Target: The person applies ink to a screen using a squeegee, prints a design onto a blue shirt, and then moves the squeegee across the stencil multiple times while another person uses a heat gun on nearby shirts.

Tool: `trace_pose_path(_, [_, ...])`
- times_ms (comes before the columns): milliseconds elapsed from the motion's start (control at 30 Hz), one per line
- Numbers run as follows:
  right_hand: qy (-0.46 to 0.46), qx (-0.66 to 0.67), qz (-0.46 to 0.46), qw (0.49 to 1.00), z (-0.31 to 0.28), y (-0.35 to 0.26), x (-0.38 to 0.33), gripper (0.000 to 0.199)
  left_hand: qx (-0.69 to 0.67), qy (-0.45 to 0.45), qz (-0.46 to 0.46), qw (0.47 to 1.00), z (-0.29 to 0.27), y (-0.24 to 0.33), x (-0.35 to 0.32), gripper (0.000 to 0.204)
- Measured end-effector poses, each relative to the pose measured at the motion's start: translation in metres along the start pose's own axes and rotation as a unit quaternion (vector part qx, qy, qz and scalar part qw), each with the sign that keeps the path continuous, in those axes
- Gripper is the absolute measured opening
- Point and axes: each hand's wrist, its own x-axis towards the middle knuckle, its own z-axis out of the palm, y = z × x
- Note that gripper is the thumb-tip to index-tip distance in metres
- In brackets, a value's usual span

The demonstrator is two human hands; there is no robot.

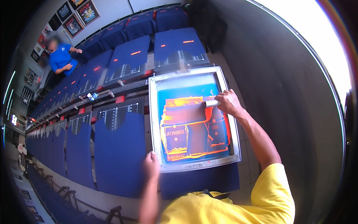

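A screen-printing frame [152, 112] with a pale metal rim lies over a dark blue cloth panel [220, 181] just ahead of me. Its mesh is blue, smeared with bright orange-red ink [218, 153] around several dark rectangular areas. My right hand [229, 102] reaches over the frame's right side, fingers wrapped round a squeegee [213, 103] with a silvery grip. The squeegee stands on the mesh at the upper right, and orange ink shows below it. At the frame's lower left corner my left hand [151, 162] is closed on the rim; its fingertips are partly hidden.
Rows of boards with dark blue cloth panels [119, 156] stretch away to the left and behind. A rail [128, 89] runs between the rows, with small bottles [92, 96] on it. A person in a blue shirt [61, 59] stands at far left. A dark wall [298, 112] rises at right.
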Motion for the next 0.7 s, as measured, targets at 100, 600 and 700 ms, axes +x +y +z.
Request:
trace_pose_path(100, [-0.007, 0.005, -0.020, 1.000, -0.005, -0.018, -0.019, 0.019, -0.056, 0.076, 0.074, 0.993, 0.006, -0.015, -0.001, 0.037])
trace_pose_path(600, [0.040, -0.005, 0.009, 0.999, 0.000, -0.049, -0.066, 0.022, -0.071, 0.044, 0.053, 0.995, 0.010, -0.010, 0.003, 0.039])
trace_pose_path(700, [0.039, 0.005, -0.004, 0.999, -0.006, -0.074, -0.107, 0.024, -0.077, 0.057, 0.065, 0.993, 0.011, -0.011, 0.002, 0.039])
